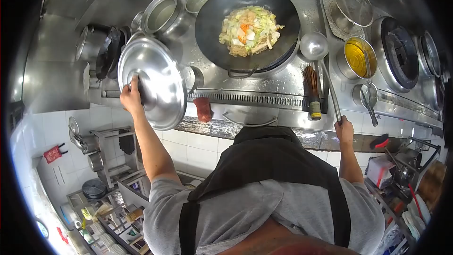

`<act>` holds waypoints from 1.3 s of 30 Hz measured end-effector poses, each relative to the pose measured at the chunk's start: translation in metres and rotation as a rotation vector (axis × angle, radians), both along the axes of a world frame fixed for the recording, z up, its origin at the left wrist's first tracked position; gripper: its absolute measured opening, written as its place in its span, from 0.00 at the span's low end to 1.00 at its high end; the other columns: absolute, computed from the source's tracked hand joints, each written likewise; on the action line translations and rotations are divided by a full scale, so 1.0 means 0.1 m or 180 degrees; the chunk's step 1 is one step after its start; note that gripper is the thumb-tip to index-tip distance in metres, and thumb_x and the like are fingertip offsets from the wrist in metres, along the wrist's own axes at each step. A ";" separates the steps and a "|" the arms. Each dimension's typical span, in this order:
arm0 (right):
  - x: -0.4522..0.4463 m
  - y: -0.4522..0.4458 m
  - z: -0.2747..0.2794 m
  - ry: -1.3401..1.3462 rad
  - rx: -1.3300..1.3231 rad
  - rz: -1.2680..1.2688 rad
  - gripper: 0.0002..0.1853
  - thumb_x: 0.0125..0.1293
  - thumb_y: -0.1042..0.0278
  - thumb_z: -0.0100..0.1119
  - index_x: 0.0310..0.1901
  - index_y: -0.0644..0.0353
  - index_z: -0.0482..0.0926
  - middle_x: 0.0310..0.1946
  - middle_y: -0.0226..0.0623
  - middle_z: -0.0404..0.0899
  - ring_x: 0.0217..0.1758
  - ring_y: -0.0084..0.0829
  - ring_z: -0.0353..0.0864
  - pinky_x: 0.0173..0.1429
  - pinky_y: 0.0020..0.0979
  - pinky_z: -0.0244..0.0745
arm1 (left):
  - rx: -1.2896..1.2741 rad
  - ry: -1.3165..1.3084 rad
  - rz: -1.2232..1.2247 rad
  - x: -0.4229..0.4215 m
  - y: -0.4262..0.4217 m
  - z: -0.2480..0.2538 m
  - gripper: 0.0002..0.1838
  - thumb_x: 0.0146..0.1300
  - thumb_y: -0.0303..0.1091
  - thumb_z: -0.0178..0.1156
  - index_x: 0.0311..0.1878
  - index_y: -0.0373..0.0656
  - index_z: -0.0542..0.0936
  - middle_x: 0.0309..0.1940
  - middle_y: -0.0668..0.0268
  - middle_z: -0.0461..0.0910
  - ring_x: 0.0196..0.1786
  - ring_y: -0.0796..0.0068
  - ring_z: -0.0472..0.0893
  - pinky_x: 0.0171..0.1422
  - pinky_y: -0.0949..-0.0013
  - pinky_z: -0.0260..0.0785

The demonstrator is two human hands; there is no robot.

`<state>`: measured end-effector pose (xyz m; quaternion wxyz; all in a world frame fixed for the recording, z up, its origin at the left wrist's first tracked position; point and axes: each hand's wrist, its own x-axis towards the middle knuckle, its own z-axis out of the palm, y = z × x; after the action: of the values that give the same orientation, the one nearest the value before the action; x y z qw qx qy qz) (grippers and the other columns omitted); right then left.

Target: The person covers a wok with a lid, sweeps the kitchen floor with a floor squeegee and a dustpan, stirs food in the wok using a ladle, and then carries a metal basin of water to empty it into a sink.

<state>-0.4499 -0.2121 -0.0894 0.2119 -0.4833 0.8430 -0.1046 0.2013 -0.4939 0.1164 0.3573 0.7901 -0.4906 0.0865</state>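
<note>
My left hand (pixel 131 95) grips the knob of a large silver pot lid (pixel 165 82), held tilted in front of the stove's left side. In my right hand (pixel 344 130) is the long handle of a ladle (pixel 314 46); its round bowl hangs just right of the wok. The black wok (pixel 210 33) sits on the burner, with a heap of chopped cabbage and noodles (pixel 250 30) and some orange pieces in its middle. Neither hand touches the wok.
A bamboo wok brush (pixel 311 85) lies right of the wok's front. Farther right are a pot of yellow oil (pixel 359 56), a wire strainer (pixel 351 4) and a small ladle (pixel 369 97). Metal pots (pixel 160 14) stand at left. A red cloth (pixel 203 109) rests at the front edge.
</note>
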 end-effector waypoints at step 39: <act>1.25 -0.95 1.75 0.0010 -0.0789 0.1229 0.23 0.54 0.72 0.57 0.54 0.62 0.70 0.29 0.56 0.77 0.35 0.53 0.77 0.40 0.43 0.71 | 0.0320 0.1453 0.0400 1.10 2.31 -1.09 0.26 0.49 0.45 0.68 0.13 0.36 0.67 0.11 0.70 0.62 0.19 0.78 0.57 0.24 0.70 0.54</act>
<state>-0.3249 -0.3075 0.0859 0.1657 -0.6582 0.7158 -0.1641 0.3115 -0.2627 0.0077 0.4131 0.8349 -0.3507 -0.0968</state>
